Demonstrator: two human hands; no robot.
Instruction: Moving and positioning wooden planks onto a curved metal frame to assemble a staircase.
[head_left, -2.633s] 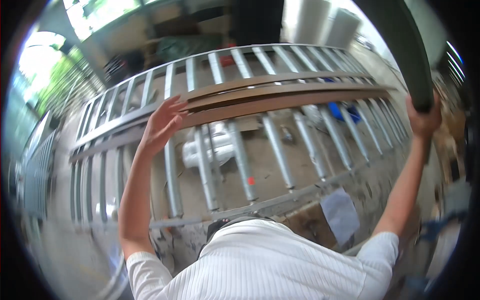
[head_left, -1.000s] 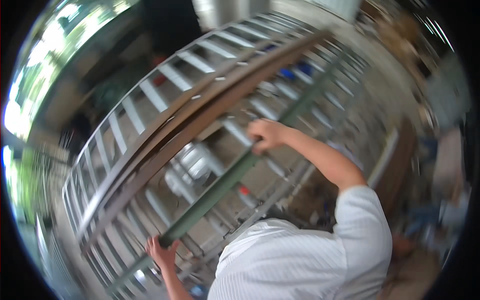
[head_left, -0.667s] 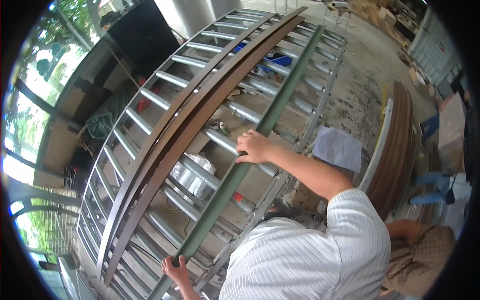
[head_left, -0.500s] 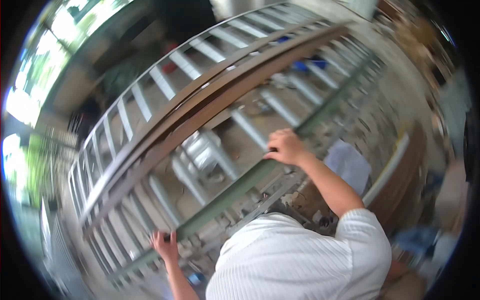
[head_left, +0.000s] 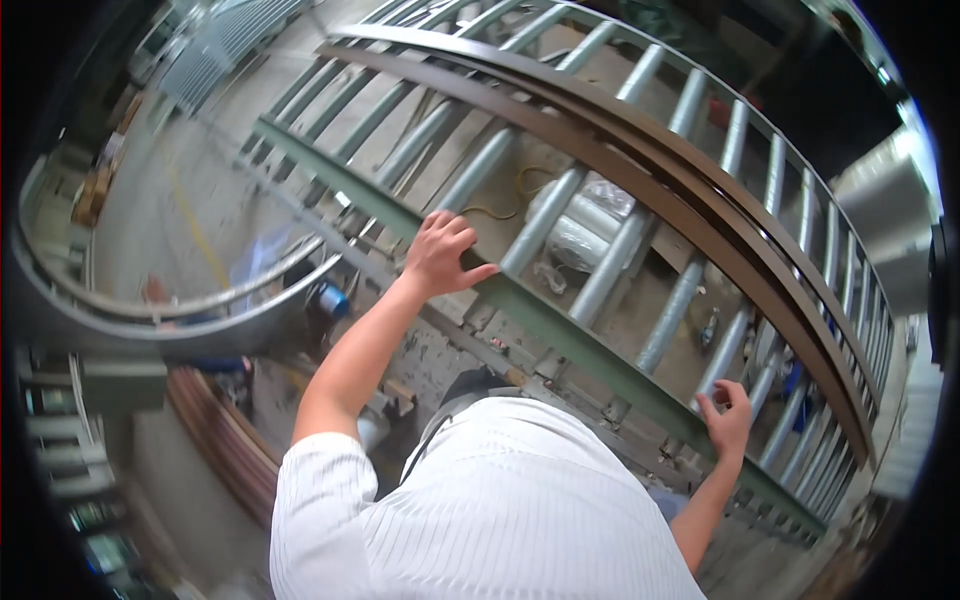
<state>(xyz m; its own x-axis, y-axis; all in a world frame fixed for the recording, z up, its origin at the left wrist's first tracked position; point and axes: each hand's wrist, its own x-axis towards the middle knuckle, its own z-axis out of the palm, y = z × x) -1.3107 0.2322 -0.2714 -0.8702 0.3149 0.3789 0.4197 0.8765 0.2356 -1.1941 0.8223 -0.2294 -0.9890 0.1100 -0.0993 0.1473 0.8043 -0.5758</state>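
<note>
A roller conveyor with silvery rollers (head_left: 545, 222) runs diagonally across the view, edged on my side by a green metal rail (head_left: 560, 330). My left hand (head_left: 438, 255) is on this rail, fingers bent over its far edge and thumb stretched out along it. Farther right, my right hand (head_left: 728, 420) is held at the same rail with thumb and fingers apart and curved; nothing shows between them. Whether it touches the rail I cannot tell. Long brown boards (head_left: 610, 160) lie along the rollers beyond both hands, touched by neither.
Plastic-wrapped rolls (head_left: 590, 225) sit below the rollers. A curved metal frame (head_left: 200, 325) stands at the left. Brown strips (head_left: 225, 435) are stacked at lower left. Large white rolls (head_left: 885, 195) stand at the far right, and grey slatted racks (head_left: 215, 65) at the far left.
The view has swung round, so the conveyor slopes down to the right instead of up. My right hand's fingers have loosened from the rail; my left hand stays on it.
</note>
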